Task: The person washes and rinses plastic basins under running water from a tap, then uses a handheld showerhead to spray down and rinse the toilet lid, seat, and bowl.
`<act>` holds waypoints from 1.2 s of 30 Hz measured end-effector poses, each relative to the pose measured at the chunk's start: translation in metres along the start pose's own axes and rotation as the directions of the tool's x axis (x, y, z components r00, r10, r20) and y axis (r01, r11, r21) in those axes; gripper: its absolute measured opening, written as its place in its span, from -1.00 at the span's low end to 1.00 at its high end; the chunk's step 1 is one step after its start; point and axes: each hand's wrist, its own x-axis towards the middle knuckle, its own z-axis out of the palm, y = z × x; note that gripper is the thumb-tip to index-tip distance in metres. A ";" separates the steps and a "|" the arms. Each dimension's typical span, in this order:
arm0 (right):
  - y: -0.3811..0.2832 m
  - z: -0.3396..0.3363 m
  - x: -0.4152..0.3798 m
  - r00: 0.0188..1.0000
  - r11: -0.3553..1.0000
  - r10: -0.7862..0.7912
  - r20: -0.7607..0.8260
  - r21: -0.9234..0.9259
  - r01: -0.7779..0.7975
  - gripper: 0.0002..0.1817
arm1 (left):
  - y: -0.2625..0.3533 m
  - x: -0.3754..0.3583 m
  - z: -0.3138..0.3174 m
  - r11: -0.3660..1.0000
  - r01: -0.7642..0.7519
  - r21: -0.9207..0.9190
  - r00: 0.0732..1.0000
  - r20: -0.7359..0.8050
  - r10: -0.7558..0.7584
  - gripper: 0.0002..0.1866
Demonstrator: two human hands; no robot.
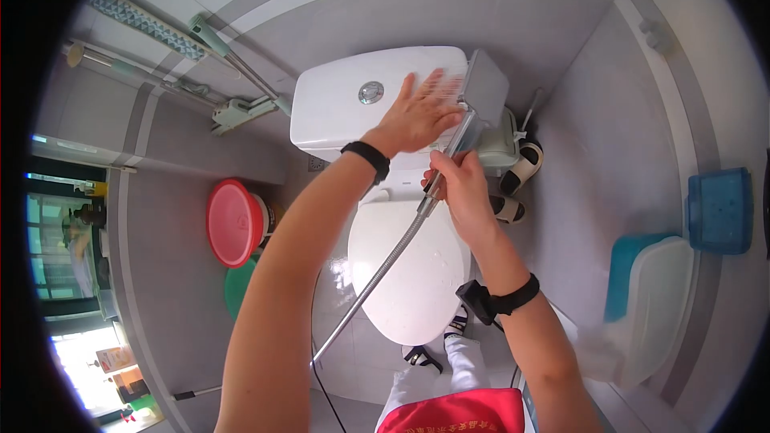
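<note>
My right hand [459,183] is wrapped round the handle of a chrome handheld shower head [459,133], in front of the toilet tank. From the handle a metal shower hose [377,275] runs down to the lower left. Fine streaks like water cross the right end of the white tank lid [337,100]. There my left hand [415,116] lies with fingers spread, over or on the lid, close to the shower head. A round chrome flush button [370,93] shows left of that hand. Below both hands is the toilet's closed white seat lid [409,273], with drops on it.
A red basin [233,223] and a green one [239,287] are at left. Mop-like tools [249,72] lean on the back wall. A grey bin [499,144] and slippers [523,167] stand right of the tank. A blue container [719,211] is at far right.
</note>
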 end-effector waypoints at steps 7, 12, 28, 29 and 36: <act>0.019 0.018 0.026 1.000 0.979 -0.013 0.017 0.206 0.009 -0.70 | -0.051 0.020 0.006 0.982 0.186 0.025 0.982 0.036 -0.186 -0.44; 0.027 0.033 0.029 1.000 0.984 0.026 0.001 0.178 -0.026 -0.70 | -0.068 0.013 -0.004 0.896 0.445 0.000 0.893 0.076 -0.444 -0.35; 0.051 0.043 0.017 0.997 0.999 0.046 0.069 0.001 -0.047 -0.65 | -0.107 -0.109 0.015 0.455 0.871 -0.184 0.441 -0.113 -0.890 -0.07; 0.052 0.044 0.014 0.996 0.999 0.046 0.081 -0.011 -0.045 -0.66 | -0.110 -0.123 0.029 0.461 0.860 -0.218 0.433 -0.164 -0.886 -0.06; 0.059 0.038 -0.018 0.993 0.994 0.048 0.111 -0.108 -0.036 -0.70 | -0.030 -0.206 0.015 0.286 0.632 -0.721 0.373 -0.042 -0.927 -0.20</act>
